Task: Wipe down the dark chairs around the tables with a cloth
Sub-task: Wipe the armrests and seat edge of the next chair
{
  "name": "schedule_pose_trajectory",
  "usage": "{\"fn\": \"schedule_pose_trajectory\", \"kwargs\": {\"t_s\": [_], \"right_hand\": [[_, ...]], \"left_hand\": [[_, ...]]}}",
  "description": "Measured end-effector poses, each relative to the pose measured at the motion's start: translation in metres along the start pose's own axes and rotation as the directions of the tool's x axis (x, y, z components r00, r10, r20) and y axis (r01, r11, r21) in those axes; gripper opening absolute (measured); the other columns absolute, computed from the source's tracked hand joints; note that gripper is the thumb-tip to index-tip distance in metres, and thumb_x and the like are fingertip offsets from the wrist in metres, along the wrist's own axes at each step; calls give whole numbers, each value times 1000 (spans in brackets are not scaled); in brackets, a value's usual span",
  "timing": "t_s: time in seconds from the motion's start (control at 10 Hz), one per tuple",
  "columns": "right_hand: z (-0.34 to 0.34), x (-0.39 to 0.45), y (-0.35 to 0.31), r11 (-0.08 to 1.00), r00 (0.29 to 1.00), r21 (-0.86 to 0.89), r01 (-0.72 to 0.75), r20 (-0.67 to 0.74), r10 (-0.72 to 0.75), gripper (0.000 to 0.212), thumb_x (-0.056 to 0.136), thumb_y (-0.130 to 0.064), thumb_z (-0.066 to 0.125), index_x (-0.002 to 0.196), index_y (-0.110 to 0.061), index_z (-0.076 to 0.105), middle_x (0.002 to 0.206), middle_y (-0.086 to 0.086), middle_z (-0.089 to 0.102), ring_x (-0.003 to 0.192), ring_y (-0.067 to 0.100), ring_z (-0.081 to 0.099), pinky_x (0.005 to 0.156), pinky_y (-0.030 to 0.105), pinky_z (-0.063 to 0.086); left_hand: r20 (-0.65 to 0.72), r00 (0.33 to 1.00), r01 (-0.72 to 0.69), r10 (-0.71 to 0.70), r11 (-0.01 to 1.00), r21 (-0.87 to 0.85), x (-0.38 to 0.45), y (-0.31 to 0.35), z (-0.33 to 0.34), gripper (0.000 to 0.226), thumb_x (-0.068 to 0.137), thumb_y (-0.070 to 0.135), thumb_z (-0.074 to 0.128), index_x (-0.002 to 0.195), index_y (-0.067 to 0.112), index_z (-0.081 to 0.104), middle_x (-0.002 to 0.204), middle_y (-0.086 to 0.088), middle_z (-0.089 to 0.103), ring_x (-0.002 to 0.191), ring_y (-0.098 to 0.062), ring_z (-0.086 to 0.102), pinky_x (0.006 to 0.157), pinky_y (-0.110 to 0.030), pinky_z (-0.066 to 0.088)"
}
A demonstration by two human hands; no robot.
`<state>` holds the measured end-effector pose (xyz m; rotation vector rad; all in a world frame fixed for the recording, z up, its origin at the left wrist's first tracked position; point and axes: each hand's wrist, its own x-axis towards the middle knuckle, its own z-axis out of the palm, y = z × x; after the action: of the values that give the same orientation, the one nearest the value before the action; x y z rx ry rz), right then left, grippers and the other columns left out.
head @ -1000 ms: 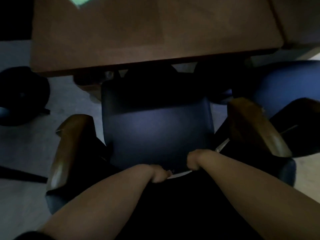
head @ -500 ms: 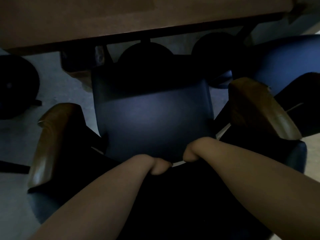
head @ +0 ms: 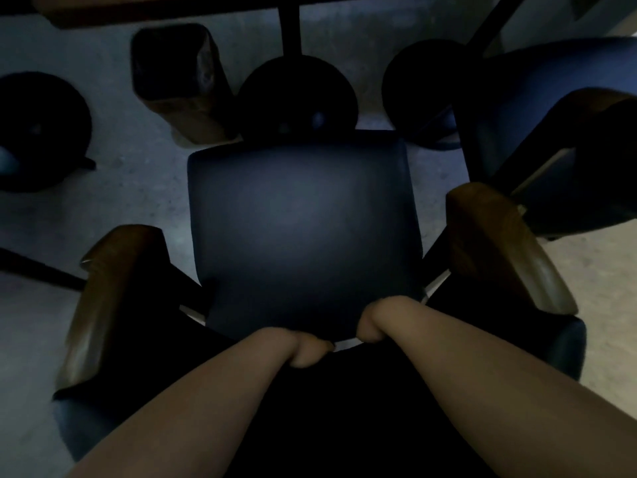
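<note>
I look down over the back of a dark blue chair [head: 303, 229] with brown wooden armrests [head: 113, 298] [head: 499, 250]. Its black backrest [head: 344, 415] fills the bottom of the view. My left hand [head: 303, 353] and my right hand [head: 374, 326] reach over the backrest to the rear edge of the seat. Both are curled tight on the chair there, with the fingertips hidden. A thin pale strip [head: 344, 343] shows between the hands; I cannot tell whether it is cloth or chair frame.
The table edge [head: 138, 8] runs along the top, with its black post [head: 289, 29] and round base [head: 296, 94] just beyond the seat. A second blue chair [head: 551, 98] stands close on the right. A brown box-like object [head: 179, 84] and more round bases [head: 34, 132] sit on the grey floor.
The chair seat, which was partly under the table, now stands wholly out from it and nearer me. The tabletop has slid to the top edge of view. Both hands kept their hold.
</note>
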<state>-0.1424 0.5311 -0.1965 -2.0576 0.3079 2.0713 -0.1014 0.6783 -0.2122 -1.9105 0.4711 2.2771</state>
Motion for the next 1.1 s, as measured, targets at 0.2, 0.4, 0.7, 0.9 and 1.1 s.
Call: {"fn": "schedule_pose_trajectory", "kwargs": {"t_s": [0.2, 0.4, 0.7, 0.9, 1.1], "right_hand": [[44, 9, -18, 989, 1000, 149, 16, 5, -17, 55, 92, -35, 45, 142, -11, 39, 139, 13, 45, 120, 28, 48, 102, 40, 41], [50, 16, -20, 969, 999, 243, 45, -1, -46, 52, 90, -27, 51, 138, -8, 44, 133, 13, 50, 115, 27, 53, 98, 40, 46], [3, -12, 0, 790, 805, 520, 324, -591, 59, 15, 92, -16, 48, 100, -10, 59, 104, 13, 65, 91, 28, 62, 76, 32, 51], [-33, -73, 65, 542, 624, 544, 641, -780, 45, 24, 95, -19, 51, 115, -21, 64, 112, -5, 67, 104, 12, 62, 90, 24, 46], [-45, -89, 175, -52, 560, 587, 808, -738, 378, 29, 97, -17, 50, 94, -36, 71, 94, -9, 74, 85, 7, 71, 60, 15, 53]], "left_hand": [[-63, 995, 74, -73, 997, 10, 16, -26, 37, 60, 100, 52, 32, 142, 12, 45, 146, -12, 45, 131, -30, 45, 104, -36, 36], [-7, 997, 76, -76, 997, -9, 21, -31, 38, 59, 102, 49, 30, 152, 18, 27, 156, -8, 31, 137, -25, 38, 111, -32, 30], [-3, 1000, 0, -1, 992, -124, 25, -39, 23, 64, 99, 57, 29, 142, 11, 46, 143, -10, 49, 129, -24, 48, 105, -28, 38], [-444, 867, -292, 227, 953, -82, 16, -9, -54, 40, 80, 65, 45, 93, 29, 57, 90, 10, 67, 85, -9, 63, 70, -25, 46], [-738, 563, -436, 371, 893, 116, 39, 80, -114, 40, 94, 29, 53, 131, 17, 43, 130, -7, 56, 119, -24, 53, 101, -36, 43]]}}
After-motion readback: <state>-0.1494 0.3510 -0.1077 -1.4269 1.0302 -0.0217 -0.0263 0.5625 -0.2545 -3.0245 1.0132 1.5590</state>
